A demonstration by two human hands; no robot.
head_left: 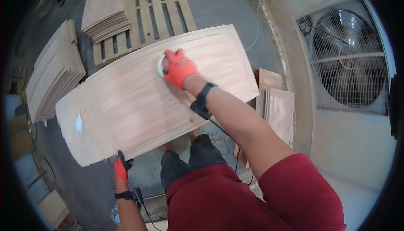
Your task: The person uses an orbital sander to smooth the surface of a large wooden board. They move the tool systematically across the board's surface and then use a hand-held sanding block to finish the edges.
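Note:
A long wooden panel (139, 100) with a raised border lies across a pale, rough-edged work board (92, 149). My right hand (180, 67), in a red glove, is closed over a round hand-held pad (160, 66) with a pale rim, pressed on the panel's upper middle. Its underside is hidden. At the near left corner my left hand (122, 168), in a red glove with dark fingertips, grips the panel's edge. Some of its fingers are hidden from view. A small white bottle (79, 123) lies on the work board, left of the panel.
Stacked wooden panels (105, 10) rest on a slatted pallet (158, 10) beyond the work board. Another panel stack (57, 71) stands at the left. More boards (280, 109) lean at the right, near a large caged wall fan (349, 56). A hose (258, 29) trails along the floor.

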